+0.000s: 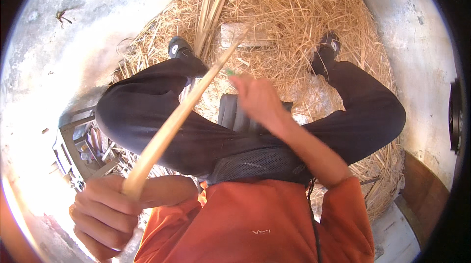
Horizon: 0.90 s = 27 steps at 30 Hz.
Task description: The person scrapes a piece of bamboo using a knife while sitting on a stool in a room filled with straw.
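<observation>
My left hand [110, 209] is closed around the near end of a long, pale wooden strip [169, 128]. The strip slants up and away to the right, across my left thigh, and its far end thins out over the straw-coloured shavings. Just right of the strip is my right hand [260, 98], fingers curled and slightly smeared by motion. A small bit of green [229, 72] shows by its fingertips; what this hand grips cannot be made out. Below it, between my legs, lies a dark padded object [238, 113].
Thin, curly shavings [294, 2] cover the floor between two pale walls. Several flat wooden strips [211, 10] lean at the far left, beside a small board [245, 34]. A wooden frame holding odds and ends [78, 138] stands by my left knee. A brown panel [424, 194] is at the right.
</observation>
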Each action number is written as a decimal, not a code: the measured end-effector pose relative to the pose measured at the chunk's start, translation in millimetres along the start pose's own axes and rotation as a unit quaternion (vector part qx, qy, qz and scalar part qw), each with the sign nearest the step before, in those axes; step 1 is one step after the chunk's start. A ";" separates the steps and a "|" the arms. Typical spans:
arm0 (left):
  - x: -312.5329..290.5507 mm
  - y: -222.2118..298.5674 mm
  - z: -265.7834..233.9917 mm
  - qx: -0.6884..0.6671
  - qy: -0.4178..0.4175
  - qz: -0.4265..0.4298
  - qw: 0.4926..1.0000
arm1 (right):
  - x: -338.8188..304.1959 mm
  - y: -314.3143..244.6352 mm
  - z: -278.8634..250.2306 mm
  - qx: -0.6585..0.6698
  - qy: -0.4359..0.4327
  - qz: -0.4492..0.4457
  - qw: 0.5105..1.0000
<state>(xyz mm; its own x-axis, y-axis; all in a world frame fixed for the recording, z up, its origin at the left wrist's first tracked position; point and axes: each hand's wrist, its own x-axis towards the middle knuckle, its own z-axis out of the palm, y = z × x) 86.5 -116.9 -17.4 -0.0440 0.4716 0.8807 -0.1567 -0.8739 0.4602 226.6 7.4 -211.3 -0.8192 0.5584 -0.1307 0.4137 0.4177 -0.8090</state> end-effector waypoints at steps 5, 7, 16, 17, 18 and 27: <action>-5.9 -0.4 1.8 0.017 0.024 0.000 1.000 | 9.6 28.1 1.0 0.015 -0.042 0.077 0.996; -7.0 -0.6 2.7 0.022 0.029 -0.006 0.999 | 1.7 25.4 5.4 0.043 -0.011 0.044 0.998; -11.7 -2.7 8.7 0.038 0.052 -0.021 0.998 | 39.6 99.8 21.3 -0.063 -0.004 0.167 0.984; -12.6 -3.8 6.2 0.045 0.055 -0.018 0.997 | 41.2 97.3 21.1 -0.055 -0.014 0.184 0.981; -13.4 -3.2 6.5 0.050 0.057 -0.020 0.997 | 42.7 93.7 20.7 -0.047 -0.025 0.201 0.978; -16.6 8.0 9.6 0.094 0.087 -0.034 0.991 | 42.9 154.9 28.7 -0.024 0.062 0.217 0.974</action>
<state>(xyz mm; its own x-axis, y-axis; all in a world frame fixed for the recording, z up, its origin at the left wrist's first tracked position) 95.4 -132.9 -27.3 -0.2126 0.5296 0.8212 0.0214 -0.8376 0.5458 244.2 75.4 -358.7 -0.5093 0.7713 -0.3816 0.7308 0.1535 -0.6651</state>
